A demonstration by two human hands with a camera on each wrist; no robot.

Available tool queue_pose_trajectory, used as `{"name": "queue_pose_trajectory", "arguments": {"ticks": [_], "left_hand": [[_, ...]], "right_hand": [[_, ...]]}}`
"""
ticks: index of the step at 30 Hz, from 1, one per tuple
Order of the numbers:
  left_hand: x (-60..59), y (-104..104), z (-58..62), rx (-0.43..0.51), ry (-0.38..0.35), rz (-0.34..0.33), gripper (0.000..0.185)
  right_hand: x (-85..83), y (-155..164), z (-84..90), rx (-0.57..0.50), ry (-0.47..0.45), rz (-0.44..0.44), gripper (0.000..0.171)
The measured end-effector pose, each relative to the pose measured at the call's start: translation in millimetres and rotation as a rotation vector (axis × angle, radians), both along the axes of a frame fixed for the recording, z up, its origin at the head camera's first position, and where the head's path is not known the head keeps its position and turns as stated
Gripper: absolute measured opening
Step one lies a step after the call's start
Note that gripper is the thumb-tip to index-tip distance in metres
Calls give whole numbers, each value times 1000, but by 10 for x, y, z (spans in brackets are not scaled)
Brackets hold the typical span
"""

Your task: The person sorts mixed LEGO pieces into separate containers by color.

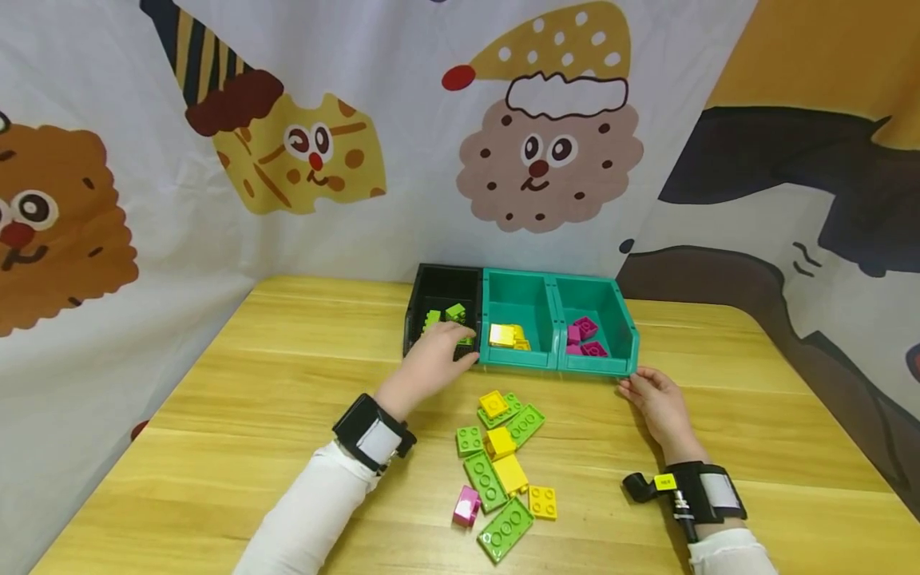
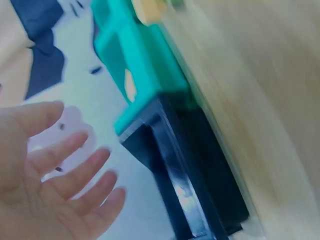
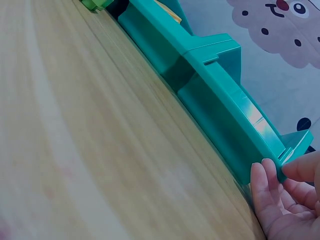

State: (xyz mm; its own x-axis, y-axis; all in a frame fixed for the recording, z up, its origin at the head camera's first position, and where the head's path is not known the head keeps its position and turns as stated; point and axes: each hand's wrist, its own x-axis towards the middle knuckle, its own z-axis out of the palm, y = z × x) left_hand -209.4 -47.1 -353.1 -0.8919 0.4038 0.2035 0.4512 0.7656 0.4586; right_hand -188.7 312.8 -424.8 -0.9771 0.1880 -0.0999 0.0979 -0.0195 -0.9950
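My left hand (image 1: pixel 431 359) hovers at the front of the black bin (image 1: pixel 449 281), its fingers spread and nothing between them; in the left wrist view the bare palm and fingers show beside that bin. Green toy bricks (image 1: pixel 456 312) lie inside, partly hidden by the hand. Over at the right end, my right hand (image 1: pixel 657 406) pinches the front corner of the right teal bin (image 1: pixel 596 366) between thumb and fingers. That bin contains several magenta bricks (image 1: pixel 585 327). Between the two stands the middle teal bin (image 1: pixel 517 289) with yellow bricks (image 1: pixel 502 335).
In front of the bins, a loose group of green bricks (image 1: pixel 485 481), yellow bricks (image 1: pixel 510 474) and one magenta brick (image 1: pixel 466 506) lies on the wooden table (image 1: pixel 287 359). A printed cloth (image 1: pixel 417 160) hangs right behind the bins.
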Motion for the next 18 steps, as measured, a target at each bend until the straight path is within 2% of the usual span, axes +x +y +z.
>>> {"name": "queue_pose_trajectory", "arguments": {"ticks": [6,12,18], "left_hand": [[245,14,-8,-19,-121,-128,37],[396,0,-65,-55,-213,-155,44],[455,-22,-126,-78,-239,-171,45]], "right_hand": [[-8,-5,4,8,1,6,24],[-3,-8,4,3,5,9,24],[8,-6,5,2,11,10,25]]}}
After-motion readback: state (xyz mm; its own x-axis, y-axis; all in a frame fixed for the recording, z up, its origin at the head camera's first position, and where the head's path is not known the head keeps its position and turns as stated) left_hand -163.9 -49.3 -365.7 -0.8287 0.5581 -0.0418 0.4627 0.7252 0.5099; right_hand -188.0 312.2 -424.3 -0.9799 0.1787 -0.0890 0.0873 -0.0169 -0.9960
